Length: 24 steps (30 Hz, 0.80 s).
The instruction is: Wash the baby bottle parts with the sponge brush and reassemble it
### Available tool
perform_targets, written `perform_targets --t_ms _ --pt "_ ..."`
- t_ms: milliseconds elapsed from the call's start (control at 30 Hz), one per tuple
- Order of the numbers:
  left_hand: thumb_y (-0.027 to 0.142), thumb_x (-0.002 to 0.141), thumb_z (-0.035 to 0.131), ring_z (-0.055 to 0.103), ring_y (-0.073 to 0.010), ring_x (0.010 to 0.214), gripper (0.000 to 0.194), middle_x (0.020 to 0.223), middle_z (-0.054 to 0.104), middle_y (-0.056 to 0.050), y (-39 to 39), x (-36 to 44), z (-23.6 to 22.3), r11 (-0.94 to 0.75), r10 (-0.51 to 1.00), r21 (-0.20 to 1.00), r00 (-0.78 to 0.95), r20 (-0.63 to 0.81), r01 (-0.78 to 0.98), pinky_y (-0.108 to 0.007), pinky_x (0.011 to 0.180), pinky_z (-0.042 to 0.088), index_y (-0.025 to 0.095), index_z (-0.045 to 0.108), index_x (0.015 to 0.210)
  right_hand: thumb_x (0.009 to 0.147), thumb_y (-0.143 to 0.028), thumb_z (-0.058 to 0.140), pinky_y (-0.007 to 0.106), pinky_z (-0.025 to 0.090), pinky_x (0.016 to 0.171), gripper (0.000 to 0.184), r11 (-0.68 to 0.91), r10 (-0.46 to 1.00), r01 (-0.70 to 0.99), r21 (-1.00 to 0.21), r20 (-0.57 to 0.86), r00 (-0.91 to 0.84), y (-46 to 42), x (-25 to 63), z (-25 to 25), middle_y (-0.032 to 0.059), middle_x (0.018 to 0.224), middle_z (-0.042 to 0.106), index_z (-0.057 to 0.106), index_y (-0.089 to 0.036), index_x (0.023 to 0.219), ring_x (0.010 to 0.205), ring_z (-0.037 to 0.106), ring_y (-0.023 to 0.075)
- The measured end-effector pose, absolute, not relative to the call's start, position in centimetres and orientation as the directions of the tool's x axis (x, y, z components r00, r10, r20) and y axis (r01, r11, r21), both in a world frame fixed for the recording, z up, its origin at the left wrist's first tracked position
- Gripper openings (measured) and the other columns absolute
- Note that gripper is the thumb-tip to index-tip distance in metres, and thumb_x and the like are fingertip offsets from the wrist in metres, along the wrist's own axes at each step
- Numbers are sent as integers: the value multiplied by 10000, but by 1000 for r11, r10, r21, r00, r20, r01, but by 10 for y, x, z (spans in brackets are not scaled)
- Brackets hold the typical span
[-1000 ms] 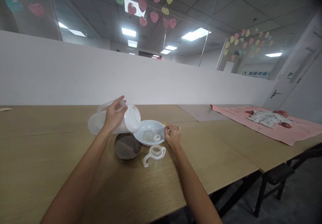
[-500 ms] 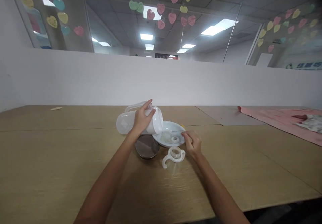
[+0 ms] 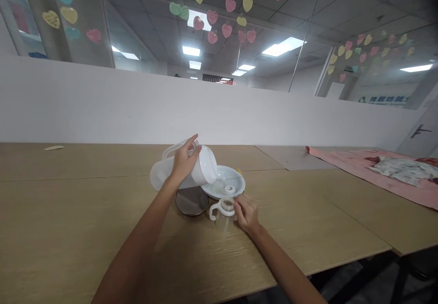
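My left hand is wrapped round a translucent white pitcher, which is tipped on its side with its mouth over a white bowl. Small clear and white ring parts lie in the bowl. My right hand grips the right handle of a clear baby bottle with white handles, standing on the wooden table just in front of the bowl. A dark round dish lies under the pitcher, left of the bottle.
A white partition wall runs along the table's far edge. At the right lies a pink cloth with a baby doll on it. A small pale object lies far left. The table's front edge drops off at the lower right.
My right hand moved from the bowl's rim down to the baby bottle and took hold of its handle. The pitcher stays tilted over the bowl. The view shifted slightly.
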<state>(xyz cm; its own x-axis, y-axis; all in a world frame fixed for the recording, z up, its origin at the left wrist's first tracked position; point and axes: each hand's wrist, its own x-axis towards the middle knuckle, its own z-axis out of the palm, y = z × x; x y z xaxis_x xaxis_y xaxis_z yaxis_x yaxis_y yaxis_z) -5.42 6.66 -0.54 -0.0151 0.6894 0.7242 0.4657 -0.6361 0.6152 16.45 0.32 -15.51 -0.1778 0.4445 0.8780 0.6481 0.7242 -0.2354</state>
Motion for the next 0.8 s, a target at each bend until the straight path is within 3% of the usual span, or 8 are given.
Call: perform_targets --t_ms 233,433,567,800 --pt "366 799 542 641 -173 853 433 873 707 -42 48 -53 13 -661 668 665 -131 732 347 -274 809 490 164 582 1179 884 -289 349 267 311 560 301 696 455 677 -238 876 -160 5 165 -156 12 573 433 409 -209 600 581 410 146" --pt "328 766 567 648 -168 750 325 719 693 3 17 -39 27 -676 659 572 34 751 465 -274 774 493 205 668 1050 875 -293 343 266 293 548 308 672 488 691 -265 861 -144 5 166 -153 7 558 431 398 -211 583 564 403 140" --pt "298 762 558 654 -177 789 286 753 693 11 4 -30 30 -672 643 517 72 762 531 -278 783 493 242 685 1012 877 -296 342 262 284 537 313 671 485 692 -266 863 -139 5 167 -153 3 553 427 394 -211 580 555 395 136" --pt "279 765 559 649 -157 819 301 900 706 16 4 -30 30 -685 619 545 -9 785 484 -266 837 485 246 668 1044 891 -304 334 260 287 545 315 663 506 698 -271 850 -151 5 167 -152 7 564 441 405 -208 599 563 407 137"
